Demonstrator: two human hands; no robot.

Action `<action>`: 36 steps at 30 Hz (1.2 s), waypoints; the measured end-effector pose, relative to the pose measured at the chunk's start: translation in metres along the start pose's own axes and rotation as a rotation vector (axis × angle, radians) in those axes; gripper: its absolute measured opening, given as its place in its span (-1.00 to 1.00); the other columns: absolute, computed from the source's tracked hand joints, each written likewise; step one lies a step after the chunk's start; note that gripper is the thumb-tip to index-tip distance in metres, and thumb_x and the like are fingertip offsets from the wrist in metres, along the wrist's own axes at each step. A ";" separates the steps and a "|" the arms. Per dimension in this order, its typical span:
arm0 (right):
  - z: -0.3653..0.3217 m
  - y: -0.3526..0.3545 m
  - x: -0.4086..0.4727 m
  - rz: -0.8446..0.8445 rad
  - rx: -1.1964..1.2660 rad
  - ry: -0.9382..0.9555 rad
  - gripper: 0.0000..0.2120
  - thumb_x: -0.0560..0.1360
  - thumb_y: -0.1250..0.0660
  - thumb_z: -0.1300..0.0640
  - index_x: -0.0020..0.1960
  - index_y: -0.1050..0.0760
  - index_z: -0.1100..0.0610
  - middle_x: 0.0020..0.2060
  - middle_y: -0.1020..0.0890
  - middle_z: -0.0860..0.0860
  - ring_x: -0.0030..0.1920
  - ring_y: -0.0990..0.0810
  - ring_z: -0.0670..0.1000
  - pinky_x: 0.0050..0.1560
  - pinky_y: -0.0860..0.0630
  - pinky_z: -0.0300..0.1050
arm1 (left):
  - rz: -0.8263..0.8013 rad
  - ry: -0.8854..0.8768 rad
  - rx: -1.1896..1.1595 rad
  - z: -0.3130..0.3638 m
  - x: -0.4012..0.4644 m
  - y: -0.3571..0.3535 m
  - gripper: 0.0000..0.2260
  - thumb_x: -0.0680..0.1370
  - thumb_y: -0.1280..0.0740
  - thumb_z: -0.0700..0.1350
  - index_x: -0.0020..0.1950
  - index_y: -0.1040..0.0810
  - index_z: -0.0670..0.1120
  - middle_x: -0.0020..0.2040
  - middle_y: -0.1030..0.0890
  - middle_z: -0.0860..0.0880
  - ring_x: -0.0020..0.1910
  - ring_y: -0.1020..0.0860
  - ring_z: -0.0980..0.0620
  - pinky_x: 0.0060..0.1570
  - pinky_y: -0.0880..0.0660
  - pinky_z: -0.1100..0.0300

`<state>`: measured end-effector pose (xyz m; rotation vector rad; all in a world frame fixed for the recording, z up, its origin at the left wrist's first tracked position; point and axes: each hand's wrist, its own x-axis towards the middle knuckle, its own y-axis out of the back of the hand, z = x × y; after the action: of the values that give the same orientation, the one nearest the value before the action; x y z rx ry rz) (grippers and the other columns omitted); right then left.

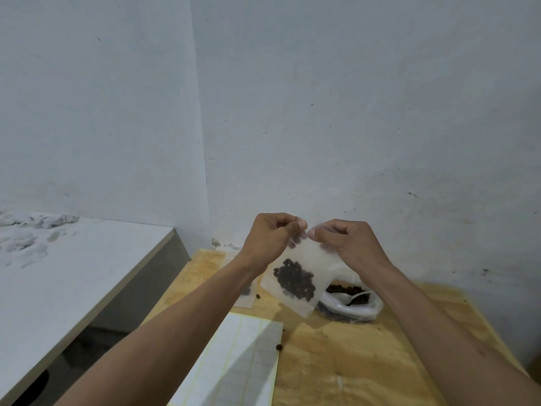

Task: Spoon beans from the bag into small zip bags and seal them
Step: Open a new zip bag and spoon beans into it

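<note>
Left hand point(273, 234) and right hand point(341, 238) each pinch the top edge of a small translucent zip bag point(295, 276) holding dark beans point(294, 278). Whether its seal is closed is unclear. Behind it, the clear plastic bean bag point(355, 303) is partly hidden.

A light plywood table point(345, 361) is carrying everything, standing against the pale wall. A clear plastic bag point(355, 306) of dark beans is sitting open on it with a spoon point(354, 297) lying inside. Near its front edge a white label sheet point(234, 364) is lying flat, with a stray bean point(279, 347) lying beside it. What may be a filled small bag point(247, 294) is lying farther back, partly hidden.
</note>
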<state>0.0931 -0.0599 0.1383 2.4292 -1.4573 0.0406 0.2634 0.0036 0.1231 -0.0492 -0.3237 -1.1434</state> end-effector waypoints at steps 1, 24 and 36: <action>0.000 -0.001 0.001 0.007 0.000 0.000 -0.93 0.42 -0.56 0.09 -0.18 -0.74 0.08 -0.27 -0.71 -0.07 -0.27 -0.61 -0.17 -0.12 -0.51 -0.25 | 0.003 0.002 0.002 0.000 0.000 0.000 -0.86 0.60 -0.42 -0.18 -0.05 -0.71 -0.24 -0.23 -0.71 -0.10 -0.28 -0.61 0.05 -0.20 -0.59 0.19; 0.008 0.001 0.009 0.081 -0.058 -0.059 -0.81 0.36 -0.61 -0.03 -0.20 -0.73 0.08 -0.26 -0.74 -0.02 -0.20 -0.68 -0.02 -0.06 -0.58 -0.10 | 0.075 0.051 0.019 -0.002 0.012 -0.003 -0.88 0.59 -0.43 -0.20 -0.10 -0.72 -0.19 -0.29 -0.71 -0.08 -0.34 -0.61 0.06 -0.27 -0.58 0.25; 0.002 0.002 0.003 0.128 -0.175 -0.054 -0.64 0.33 -0.62 -0.07 -0.36 -0.60 0.17 -0.44 -0.64 0.03 -0.41 -0.58 -0.05 -0.14 -0.61 -0.06 | 0.189 0.139 0.018 0.002 0.017 0.012 -0.90 0.55 -0.46 -0.21 -0.13 -0.73 -0.20 -0.36 -0.66 -0.12 -0.41 -0.57 0.04 -0.25 -0.55 0.25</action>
<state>0.0929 -0.0636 0.1377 2.2123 -1.5678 -0.1196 0.2805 -0.0063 0.1309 0.0150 -0.2006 -0.9508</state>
